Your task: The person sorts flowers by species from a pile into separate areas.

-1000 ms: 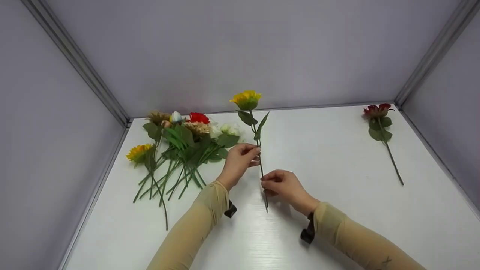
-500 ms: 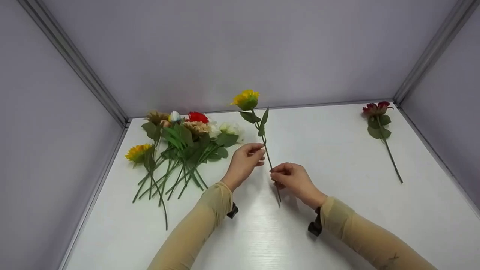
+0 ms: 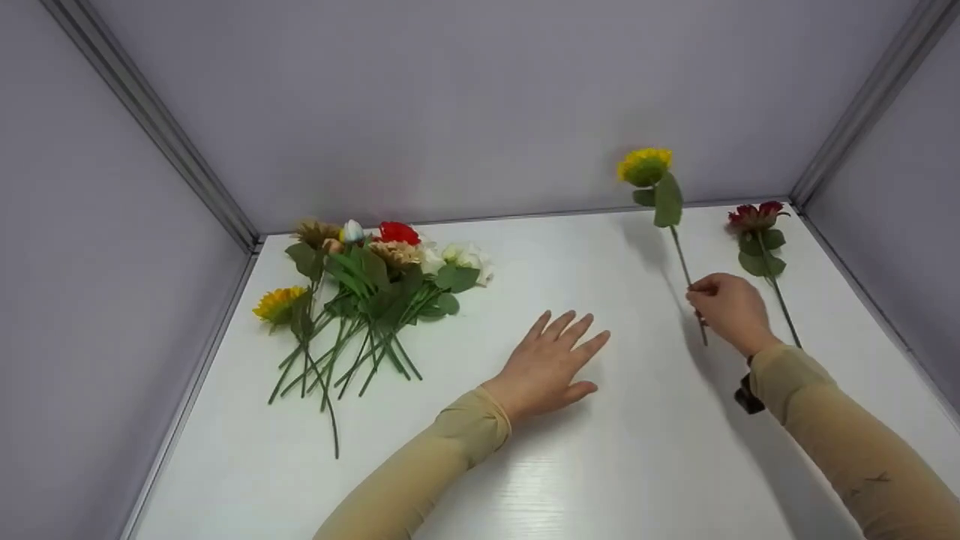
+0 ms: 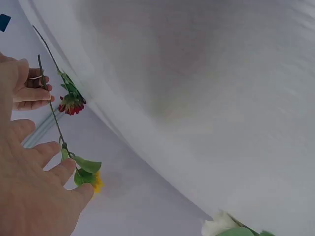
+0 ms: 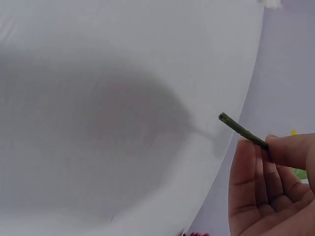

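My right hand [image 3: 731,311] pinches the thin stem of a yellow sunflower [image 3: 646,166] between thumb and fingers, its bloom tilted up and leftward above the table. In the right wrist view the stem's cut end [image 5: 241,130] pokes out past the fingertips. My left hand [image 3: 547,367] is spread palm down over the middle of the table, holding nothing. Just right of my right hand lies a dark red flower [image 3: 756,217], its stem pointing toward the front. The left wrist view shows the spread left fingers, with the sunflower [image 4: 97,182] beyond them.
At the left of the white table [image 3: 600,465] lies a pile of flowers, with a red bloom [image 3: 399,233], a white bloom [image 3: 469,259] and crossed green stems. Another sunflower [image 3: 277,305] lies at its left edge. Grey panels [image 3: 480,105] enclose the table's back and sides.
The left hand has let go of the sunflower's stem and spread its fingers. My right hand has carried the sunflower rightward and farther back, close to the dark red flower.
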